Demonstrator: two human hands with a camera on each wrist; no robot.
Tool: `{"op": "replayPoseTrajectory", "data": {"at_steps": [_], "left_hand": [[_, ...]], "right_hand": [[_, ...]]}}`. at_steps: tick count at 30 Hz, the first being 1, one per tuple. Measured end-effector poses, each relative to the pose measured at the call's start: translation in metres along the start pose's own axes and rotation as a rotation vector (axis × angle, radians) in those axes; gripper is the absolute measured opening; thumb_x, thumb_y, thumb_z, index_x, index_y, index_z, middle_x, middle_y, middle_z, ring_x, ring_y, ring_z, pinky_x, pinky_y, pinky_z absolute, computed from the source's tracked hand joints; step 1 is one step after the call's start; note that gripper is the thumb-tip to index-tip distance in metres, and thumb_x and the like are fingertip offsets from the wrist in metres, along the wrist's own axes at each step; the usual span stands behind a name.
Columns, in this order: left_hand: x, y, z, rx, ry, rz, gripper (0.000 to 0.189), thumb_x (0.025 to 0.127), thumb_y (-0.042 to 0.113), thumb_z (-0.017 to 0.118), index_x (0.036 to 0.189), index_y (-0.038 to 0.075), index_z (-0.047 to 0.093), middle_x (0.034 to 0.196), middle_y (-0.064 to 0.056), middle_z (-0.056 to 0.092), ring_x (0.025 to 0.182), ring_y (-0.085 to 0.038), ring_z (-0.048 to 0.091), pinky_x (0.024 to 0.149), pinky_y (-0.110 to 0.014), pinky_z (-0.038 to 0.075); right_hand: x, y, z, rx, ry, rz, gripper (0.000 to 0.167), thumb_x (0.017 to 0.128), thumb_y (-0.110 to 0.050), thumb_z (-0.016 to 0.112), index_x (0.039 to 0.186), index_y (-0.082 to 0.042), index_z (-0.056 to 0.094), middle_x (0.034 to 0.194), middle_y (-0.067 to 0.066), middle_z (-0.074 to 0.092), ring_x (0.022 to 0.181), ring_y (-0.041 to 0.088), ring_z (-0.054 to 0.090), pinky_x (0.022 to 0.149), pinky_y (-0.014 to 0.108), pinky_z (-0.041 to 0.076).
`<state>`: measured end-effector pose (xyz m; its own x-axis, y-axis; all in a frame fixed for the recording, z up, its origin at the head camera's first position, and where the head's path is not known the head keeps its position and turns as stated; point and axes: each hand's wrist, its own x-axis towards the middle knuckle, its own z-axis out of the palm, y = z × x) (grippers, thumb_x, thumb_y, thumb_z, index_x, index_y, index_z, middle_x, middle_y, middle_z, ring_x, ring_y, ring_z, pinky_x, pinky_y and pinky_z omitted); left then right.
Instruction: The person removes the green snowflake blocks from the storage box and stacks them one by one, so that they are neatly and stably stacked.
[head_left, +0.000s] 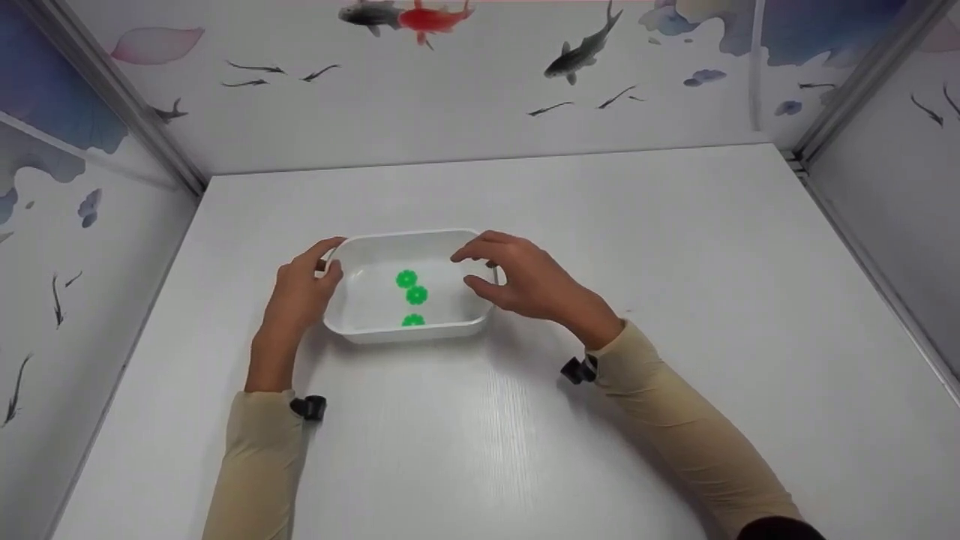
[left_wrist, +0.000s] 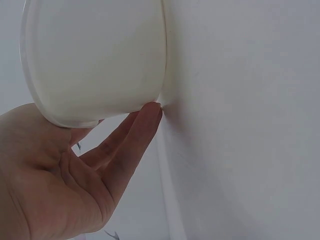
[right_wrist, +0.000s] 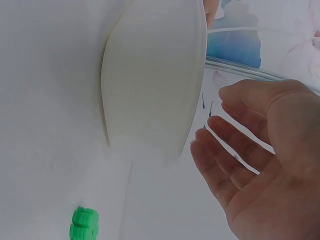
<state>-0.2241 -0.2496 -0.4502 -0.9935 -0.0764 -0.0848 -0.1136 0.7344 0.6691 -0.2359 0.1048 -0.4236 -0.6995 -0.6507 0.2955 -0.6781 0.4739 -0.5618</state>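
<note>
A white rectangular tray (head_left: pixel 409 336) with rounded corners stands on the table, with three green flower-shaped pieces (head_left: pixel 417 295) inside it. My left hand (head_left: pixel 300 289) holds the tray's left end, thumb at the rim and fingers against the outer wall. In the left wrist view, the fingertips of that left hand (left_wrist: pixel 85 175) reach the wall's lower edge. Over the tray's right end hovers my right hand (head_left: pixel 529 277), thumb and fingers apart and loosely bent. The right wrist view shows this right hand (right_wrist: pixel 265 150) beside the tray wall (right_wrist: pixel 152 80), with nothing held.
Green scalloped pieces (right_wrist: pixel 85 223) lie near the tray in the right wrist view; I cannot match them to the head view. The white table (head_left: pixel 480 442) is bordered by panels painted with fish (head_left: pixel 581 52) at the back and sides.
</note>
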Motion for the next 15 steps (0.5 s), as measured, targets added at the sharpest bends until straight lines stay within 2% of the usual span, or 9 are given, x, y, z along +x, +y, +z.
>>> {"op": "replayPoseTrajectory", "data": {"at_steps": [9,15], "left_hand": [[0.0,0.0,-0.002,-0.006,0.001,0.006,0.05,0.115,0.027,0.05,0.164,0.029,0.047,0.147,-0.021,0.064,0.127,-0.04,0.069,0.098,-0.054,0.064],[0.001,0.0,0.0,-0.012,-0.005,-0.003,0.05,0.115,0.028,0.051,0.164,0.03,0.048,0.149,-0.021,0.064,0.13,-0.04,0.068,0.099,-0.054,0.064]], "right_hand": [[0.017,-0.012,0.016,0.029,-0.054,-0.006,0.033,0.104,-0.019,0.073,0.137,-0.017,0.072,0.135,-0.001,0.072,0.118,0.023,0.07,0.099,0.045,0.062],[0.024,-0.021,0.026,-0.009,-0.081,0.017,0.034,0.103,-0.021,0.074,0.137,-0.019,0.073,0.134,-0.003,0.072,0.121,0.02,0.069,0.094,0.038,0.062]]}}
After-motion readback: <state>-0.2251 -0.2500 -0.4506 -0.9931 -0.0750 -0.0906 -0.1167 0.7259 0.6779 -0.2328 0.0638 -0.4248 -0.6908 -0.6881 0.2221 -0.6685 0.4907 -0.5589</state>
